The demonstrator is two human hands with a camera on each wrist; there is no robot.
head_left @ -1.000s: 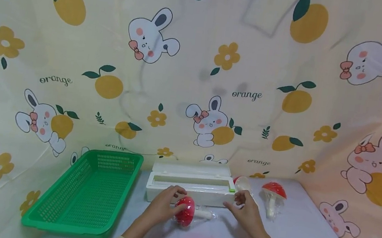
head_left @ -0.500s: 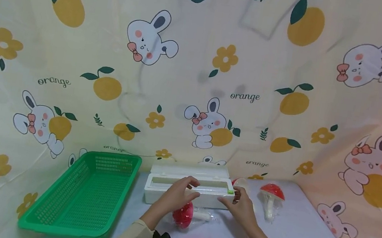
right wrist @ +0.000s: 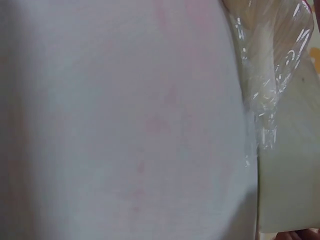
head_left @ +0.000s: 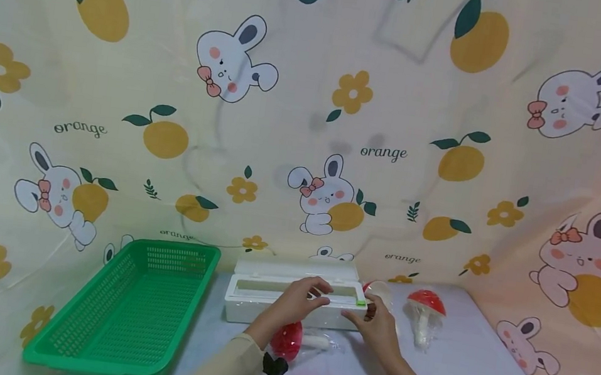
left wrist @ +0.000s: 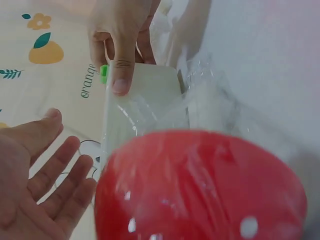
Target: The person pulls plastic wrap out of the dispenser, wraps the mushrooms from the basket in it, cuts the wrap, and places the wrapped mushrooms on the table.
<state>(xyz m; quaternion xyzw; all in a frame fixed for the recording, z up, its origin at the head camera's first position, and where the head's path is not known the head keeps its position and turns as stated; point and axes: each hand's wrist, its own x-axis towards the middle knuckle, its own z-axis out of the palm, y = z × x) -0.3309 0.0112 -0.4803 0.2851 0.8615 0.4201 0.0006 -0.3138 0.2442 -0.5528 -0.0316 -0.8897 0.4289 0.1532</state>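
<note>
A white cling film dispenser [head_left: 245, 312] stands with its lid [head_left: 267, 265] raised at the back and a green slider [left wrist: 104, 74] at its right end. My left hand [head_left: 297, 301] hovers over the dispenser's front middle, fingers spread and holding nothing. My right hand [head_left: 377, 334] grips the right end, thumb [left wrist: 121, 82] on the front face and fingers round the end. Clear film hangs over part of the front. A film-wrapped toy mushroom with a red cap [head_left: 287, 341] lies before the dispenser, below my left hand, its pale stem [right wrist: 265, 65] pointing right.
A green plastic basket [head_left: 189, 318] stands on the left. Another wrapped mushroom [head_left: 424, 315] lies at the right, and a partly hidden one [head_left: 380, 292] sits behind my right hand. A printed cloth [head_left: 262, 132] hangs behind the white table [head_left: 458, 373].
My left hand has left the front mushroom's cap and moved right and upward over the dispenser. My right hand has closed in on the dispenser's right end.
</note>
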